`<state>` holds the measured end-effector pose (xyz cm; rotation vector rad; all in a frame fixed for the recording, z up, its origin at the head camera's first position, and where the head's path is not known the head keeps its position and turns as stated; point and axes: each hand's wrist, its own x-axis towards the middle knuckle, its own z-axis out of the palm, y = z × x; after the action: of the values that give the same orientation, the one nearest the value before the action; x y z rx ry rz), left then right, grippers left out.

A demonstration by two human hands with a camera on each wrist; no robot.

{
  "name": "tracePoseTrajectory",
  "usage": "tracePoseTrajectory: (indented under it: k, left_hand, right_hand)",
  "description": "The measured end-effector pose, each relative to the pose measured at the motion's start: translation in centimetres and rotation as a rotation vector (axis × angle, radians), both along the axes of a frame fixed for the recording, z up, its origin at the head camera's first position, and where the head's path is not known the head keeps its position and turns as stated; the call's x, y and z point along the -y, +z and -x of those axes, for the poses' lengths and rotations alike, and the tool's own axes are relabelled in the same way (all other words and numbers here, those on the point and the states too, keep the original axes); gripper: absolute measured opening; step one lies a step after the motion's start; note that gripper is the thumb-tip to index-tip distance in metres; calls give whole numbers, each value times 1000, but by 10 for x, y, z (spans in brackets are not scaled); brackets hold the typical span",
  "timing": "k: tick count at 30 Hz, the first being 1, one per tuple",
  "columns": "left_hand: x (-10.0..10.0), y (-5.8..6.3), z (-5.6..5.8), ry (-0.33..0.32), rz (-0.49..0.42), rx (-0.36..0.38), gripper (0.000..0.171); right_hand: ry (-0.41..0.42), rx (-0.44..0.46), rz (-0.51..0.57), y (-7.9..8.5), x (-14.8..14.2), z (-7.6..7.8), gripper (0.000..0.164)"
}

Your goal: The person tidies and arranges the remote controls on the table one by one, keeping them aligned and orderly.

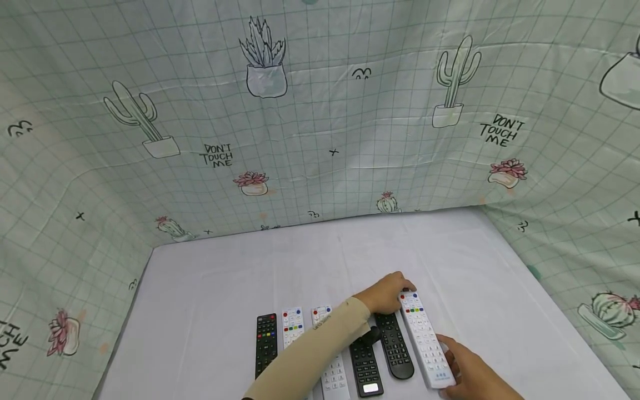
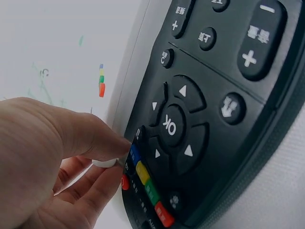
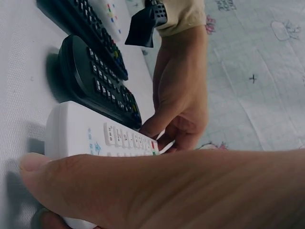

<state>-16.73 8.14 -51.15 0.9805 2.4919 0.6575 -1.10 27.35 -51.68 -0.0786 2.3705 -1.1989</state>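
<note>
A white remote control (image 1: 426,340) lies at the right end of a row of remotes, its top end slanting left. At its top end, my left hand (image 1: 384,294) holds it with bent fingers and thumb, partly hidden. My right hand (image 1: 472,371) grips the lower end, with the thumb (image 3: 71,176) across the bottom edge and fingers along the right side. Close beside it on the left is a black remote with a rounded end (image 1: 396,347). In the left wrist view, this black remote (image 2: 209,119) fills the right side, near my left thumb (image 2: 95,136).
Further left lie another black remote (image 1: 366,371), two white remotes (image 1: 335,380) (image 1: 292,322) and a black one (image 1: 266,339), partly under my sleeved left forearm (image 1: 320,350). A black wrist device (image 1: 371,336) hangs over the row. Cactus-print cloth (image 1: 320,122) surrounds the white table (image 1: 225,272).
</note>
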Motion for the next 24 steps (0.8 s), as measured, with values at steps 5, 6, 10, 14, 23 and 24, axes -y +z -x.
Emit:
tracePoseTrajectory:
  k: [5,6,10,14,23,24]
  left_hand:
    - [4,0,-1,12,6,4,54]
    - [5,0,-1,14,1,6,54]
    - [13,2,-1,20,-30,23,53]
    - [26,4,1,6,-76,11,49]
    - [62,11,5,49,-196,38,46]
    - [66,12,5,63,-206,44,46]
  right_hand:
    - [31,13,12,1,2,4,95]
    - [45,15,25,1,1,5,95]
    - [105,20,66,4,-4,8,96]
    - [157,-37,-14,11,-8,12,91]
    - [81,-146,-288,26,-5,28,74]
    - [79,-169,-292,27,-5,30,72]
